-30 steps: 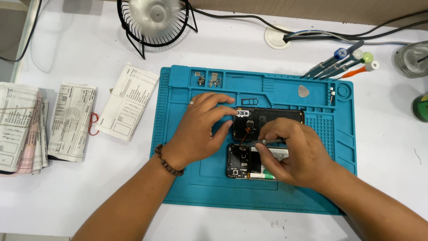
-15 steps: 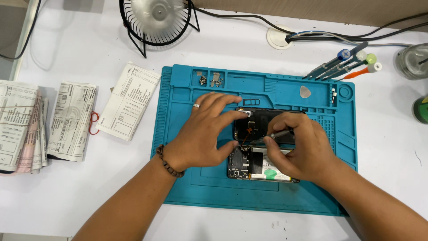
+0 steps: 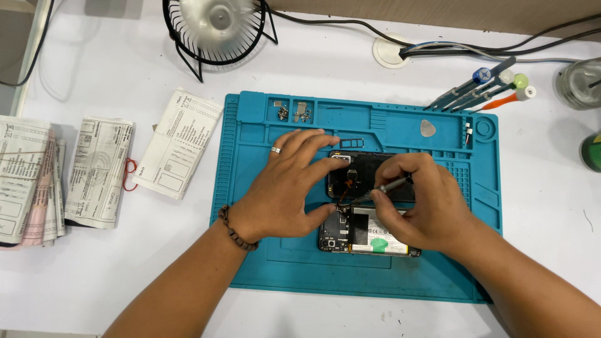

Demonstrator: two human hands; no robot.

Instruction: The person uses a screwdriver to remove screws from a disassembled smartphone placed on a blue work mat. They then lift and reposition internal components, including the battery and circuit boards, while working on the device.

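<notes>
Currently the left hand [image 3: 285, 188] is lying spread on the teal work mat [image 3: 263, 263], fingers fanned wide; its fingertips are pressing on the left edge of the black back cover [image 3: 369, 172], and its thumb is resting by the left end of the opened phone [image 3: 350, 235]. It is gripping nothing; it is only bracing. A ring is showing on one finger and a bead bracelet [image 3: 236, 228] is sitting at the wrist.

The right hand [image 3: 426, 206] is pinching a thin metal tool [image 3: 382, 191] between thumb and fingers, closed narrowly around it. The tool tip is pointing left, toward the gap where the cover and the phone body are meeting, near a small orange flex strip. Whether the tip is touching a part cannot be told.

The phone is lying near the middle of the mat, battery facing up, with the cover just above it and touching or nearly touching.

Small screws and metal brackets [image 3: 294, 112] are sitting in a tray pocket at the mat's top edge. A grey pick [image 3: 428, 128] is lying in the top right area. Several screwdrivers [image 3: 485, 87] are resting off the mat's upper right corner. Folded papers [image 3: 178, 144] are lying left of the mat, and a small fan [image 3: 216, 28] is standing behind it
</notes>
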